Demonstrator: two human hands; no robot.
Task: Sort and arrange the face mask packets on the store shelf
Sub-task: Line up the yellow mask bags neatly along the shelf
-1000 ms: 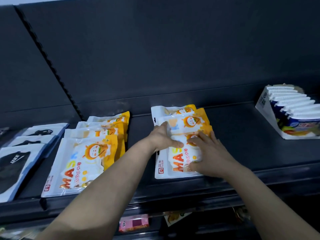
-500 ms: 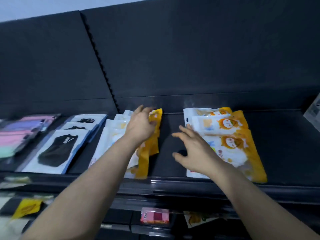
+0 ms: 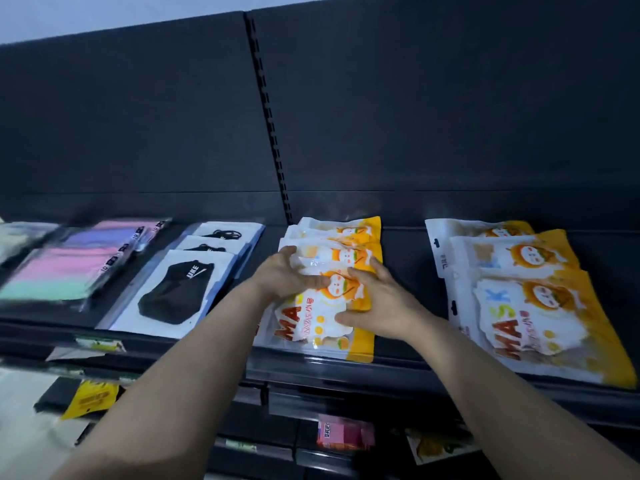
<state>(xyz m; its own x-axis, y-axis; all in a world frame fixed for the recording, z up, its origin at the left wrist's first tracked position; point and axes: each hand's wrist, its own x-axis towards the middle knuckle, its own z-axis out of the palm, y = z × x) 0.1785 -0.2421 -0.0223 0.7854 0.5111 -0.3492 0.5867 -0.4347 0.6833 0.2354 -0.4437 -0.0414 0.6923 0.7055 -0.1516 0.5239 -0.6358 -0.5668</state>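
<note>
Two overlapping rows of white-and-orange MASK packets lie on the dark shelf (image 3: 408, 282). The middle stack (image 3: 360, 341) has both my hands on its front packets. My left hand (image 3: 285, 275) grips the stack's left edge, thumb across the top. My right hand (image 3: 377, 299) presses on the right side with fingers spread. The right stack (image 3: 540, 313) lies untouched. Left of the middle stack are white packets with black masks (image 3: 180, 292) and blurred pastel pink, purple and green packets (image 3: 65, 268).
The shelf's back panel has a slotted upright (image 3: 270, 126) behind the middle stack. Below the front lip, a lower shelf holds a pink packet (image 3: 343, 433), a yellow tag (image 3: 91, 396) and other small items.
The view has swung left. My left hand went from the right stack to the middle stack, and my right hand followed; both now hold the middle stack's front packets.
</note>
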